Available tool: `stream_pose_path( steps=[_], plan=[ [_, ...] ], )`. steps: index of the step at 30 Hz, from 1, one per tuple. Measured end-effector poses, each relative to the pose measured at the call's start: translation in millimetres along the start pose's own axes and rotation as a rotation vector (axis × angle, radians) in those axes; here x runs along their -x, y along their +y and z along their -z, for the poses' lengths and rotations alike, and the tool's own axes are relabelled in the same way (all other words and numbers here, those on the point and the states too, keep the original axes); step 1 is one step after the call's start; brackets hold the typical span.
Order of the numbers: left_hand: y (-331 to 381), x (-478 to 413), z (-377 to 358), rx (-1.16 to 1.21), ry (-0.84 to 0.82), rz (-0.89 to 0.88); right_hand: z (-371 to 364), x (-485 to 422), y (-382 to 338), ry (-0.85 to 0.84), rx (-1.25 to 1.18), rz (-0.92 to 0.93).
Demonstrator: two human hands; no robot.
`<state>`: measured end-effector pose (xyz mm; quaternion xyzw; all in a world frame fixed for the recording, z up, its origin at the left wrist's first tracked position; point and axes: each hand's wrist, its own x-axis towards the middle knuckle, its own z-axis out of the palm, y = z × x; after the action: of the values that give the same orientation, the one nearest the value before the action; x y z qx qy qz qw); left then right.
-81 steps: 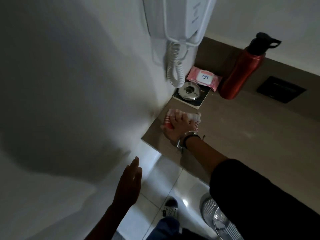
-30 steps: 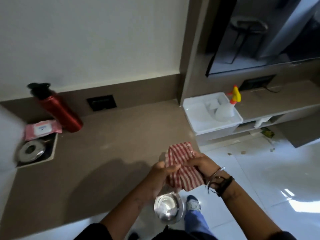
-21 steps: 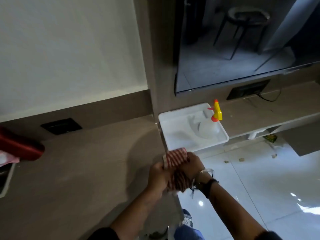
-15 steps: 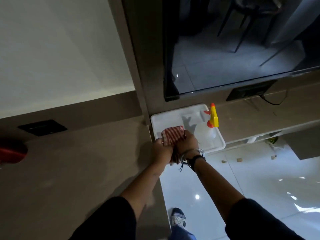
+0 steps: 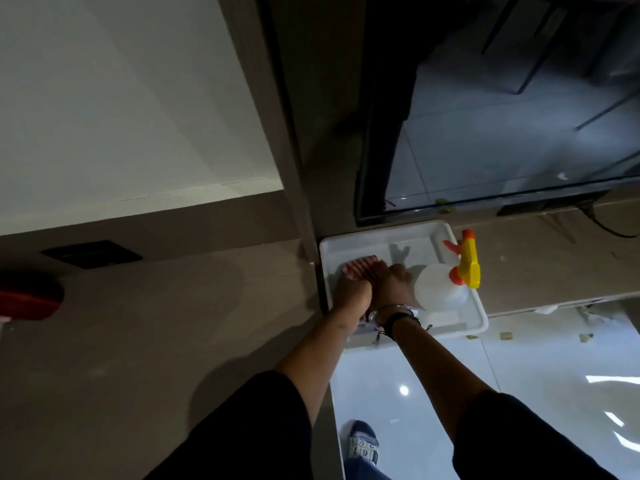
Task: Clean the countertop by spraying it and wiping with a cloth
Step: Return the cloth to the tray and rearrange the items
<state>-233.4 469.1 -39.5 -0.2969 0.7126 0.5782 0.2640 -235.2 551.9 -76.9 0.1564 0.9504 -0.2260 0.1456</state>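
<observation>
A red-and-white striped cloth is folded small and lies low inside the white plastic tray. My left hand and my right hand are side by side, both closed on the cloth. A white spray bottle with a yellow and orange trigger head lies in the same tray, just right of my right hand. The brown countertop stretches to the left of the tray.
A red water bottle shows at the left edge of the countertop. A black wall socket sits behind it. A dark screen hangs above the tray. A glossy white floor and my shoe are below.
I have turned from the left corner of the countertop to its right end. Both hands folded the cloth and carried it forward and down into the white tray.
</observation>
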Motion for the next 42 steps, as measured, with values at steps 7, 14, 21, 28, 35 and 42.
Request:
stream_pose_path(
  steps=[7,14,21,28,35,42],
  plan=[
    [-3,73,101,-0.169,0.363,-0.452,22,66,-73,0.225,-0.098,0.316],
    [-83,108,339,-0.196,0.812,-0.598,-41,163,-254,0.058,-0.288,0.657],
    [-149,98,557,-0.365,1.040,-0.648,-169,212,-466,-0.138,-0.279,0.622],
    [-182,74,657,-0.453,1.022,-0.539,-242,213,-581,-0.027,-0.660,0.391],
    [-202,53,680,-0.451,0.944,-0.373,-260,200,-591,0.098,-0.715,0.367],
    [-202,17,695,-0.525,0.815,-0.046,-244,207,-539,0.180,-0.735,0.387]
  ],
)
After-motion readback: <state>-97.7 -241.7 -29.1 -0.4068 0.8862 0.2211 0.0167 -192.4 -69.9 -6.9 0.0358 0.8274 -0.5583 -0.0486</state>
